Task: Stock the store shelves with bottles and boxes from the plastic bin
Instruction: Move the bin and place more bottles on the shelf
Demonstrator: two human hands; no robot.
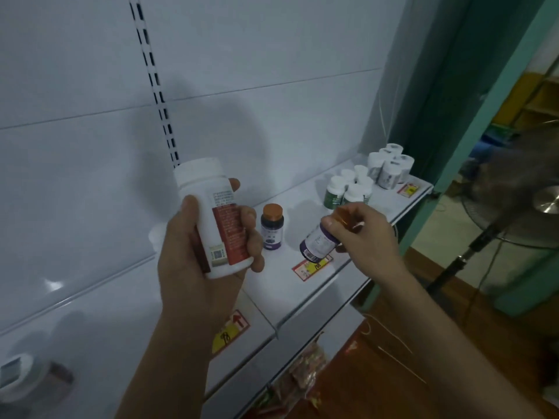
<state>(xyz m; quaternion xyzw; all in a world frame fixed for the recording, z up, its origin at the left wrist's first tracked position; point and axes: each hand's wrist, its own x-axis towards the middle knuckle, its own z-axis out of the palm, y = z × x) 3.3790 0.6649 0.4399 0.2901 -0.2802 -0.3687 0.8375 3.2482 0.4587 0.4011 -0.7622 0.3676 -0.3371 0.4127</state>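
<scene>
My left hand (193,255) grips a large white bottle (211,219) with a red label, held upright above the white shelf (302,294). My right hand (367,234) pinches the orange cap of a small purple bottle (319,241), tilted just above the shelf near a red-yellow price tag (311,267). A matching purple bottle with an orange cap (272,226) stands on the shelf between my hands. The plastic bin is out of view.
Several white-capped green bottles (348,189) and white bottles (390,167) stand farther right on the shelf. Another white bottle (18,376) sits at the lower left. A standing fan (514,201) is beside the shelf end, with red packets (302,370) on a lower level.
</scene>
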